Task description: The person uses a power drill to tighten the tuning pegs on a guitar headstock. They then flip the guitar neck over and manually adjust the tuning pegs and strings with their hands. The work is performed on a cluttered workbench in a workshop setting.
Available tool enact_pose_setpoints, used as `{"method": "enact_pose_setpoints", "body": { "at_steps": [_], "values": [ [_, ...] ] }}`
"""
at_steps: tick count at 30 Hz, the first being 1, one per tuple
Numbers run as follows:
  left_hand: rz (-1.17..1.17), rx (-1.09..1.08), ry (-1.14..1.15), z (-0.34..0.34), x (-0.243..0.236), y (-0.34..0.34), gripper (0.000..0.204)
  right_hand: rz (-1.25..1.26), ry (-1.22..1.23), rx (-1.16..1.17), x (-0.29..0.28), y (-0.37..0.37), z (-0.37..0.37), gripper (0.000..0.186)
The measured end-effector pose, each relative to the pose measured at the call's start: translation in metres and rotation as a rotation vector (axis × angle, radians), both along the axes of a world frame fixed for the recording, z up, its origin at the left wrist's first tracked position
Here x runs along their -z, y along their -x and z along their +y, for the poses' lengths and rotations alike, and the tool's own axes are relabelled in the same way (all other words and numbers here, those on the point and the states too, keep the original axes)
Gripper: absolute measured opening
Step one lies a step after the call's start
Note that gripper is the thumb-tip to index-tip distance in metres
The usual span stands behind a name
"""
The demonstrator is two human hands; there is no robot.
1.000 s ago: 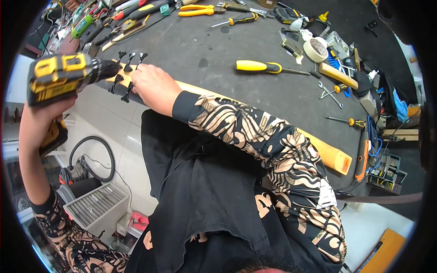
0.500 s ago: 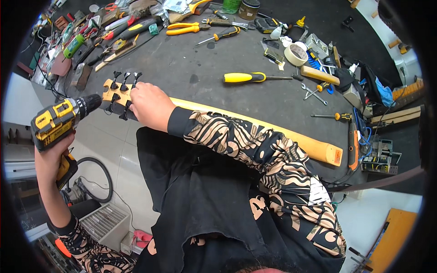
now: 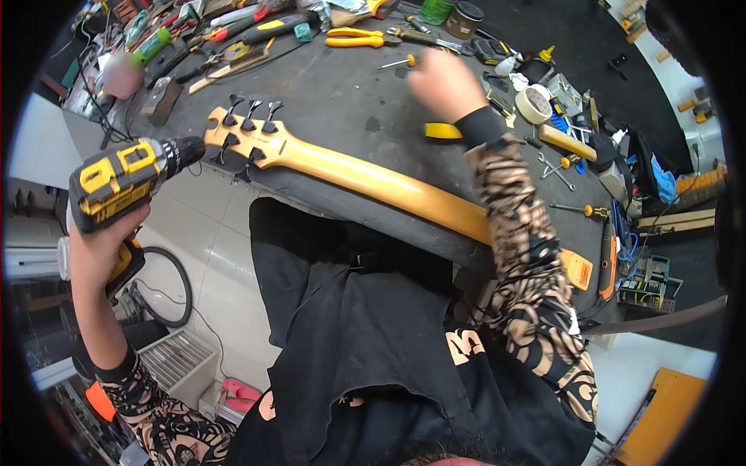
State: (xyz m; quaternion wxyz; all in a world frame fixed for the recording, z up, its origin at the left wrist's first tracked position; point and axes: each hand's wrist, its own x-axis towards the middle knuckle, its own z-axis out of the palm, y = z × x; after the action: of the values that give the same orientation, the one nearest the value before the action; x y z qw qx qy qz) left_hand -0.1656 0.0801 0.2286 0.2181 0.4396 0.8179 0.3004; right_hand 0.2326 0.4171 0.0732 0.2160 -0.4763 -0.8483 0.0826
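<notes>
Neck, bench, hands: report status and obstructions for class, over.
Left hand gripping drill. Right hand over screwdriver, contact unclear. Neck along bench. Right sleeve crossing over neck.

Look at the gloss on that guitar neck (image 3: 381, 189), smooth varnished wood! Tuning pegs (image 3: 275, 106), shiny, metal by the look; drill housing (image 3: 116, 182), plastic; the table (image 3: 334, 101), matt; the apron (image 3: 350, 311), dull creased cloth; floor tiles (image 3: 237, 287), smooth with a sheen!
</notes>
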Motion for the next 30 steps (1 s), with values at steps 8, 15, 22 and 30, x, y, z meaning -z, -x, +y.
{"method": "enact_pose_setpoints", "body": {
  "at_steps": [8, 15, 22, 30],
  "values": [
    [0.021, 0.090, -0.005, 0.022, -0.004, -0.001, 0.026, -0.323, 0.197, 0.082, 0.033, -0.094, 0.107, 0.032],
    [0.062, 0.169, 0.084, 0.049, -0.024, -0.007, 0.038, -0.137, 0.220, 0.142, -0.008, -0.103, 0.115, 0.031],
    [0.252, 0.334, 0.296, 0.102, -0.050, -0.002, 0.048, 0.466, 0.376, -0.705, -0.015, 0.116, -0.047, 0.029],
    [0.425, 0.244, 0.441, 0.134, -0.068, -0.084, 0.028, 0.615, 0.160, -0.699, 0.030, 0.192, -0.085, 0.022]
  ]
}}
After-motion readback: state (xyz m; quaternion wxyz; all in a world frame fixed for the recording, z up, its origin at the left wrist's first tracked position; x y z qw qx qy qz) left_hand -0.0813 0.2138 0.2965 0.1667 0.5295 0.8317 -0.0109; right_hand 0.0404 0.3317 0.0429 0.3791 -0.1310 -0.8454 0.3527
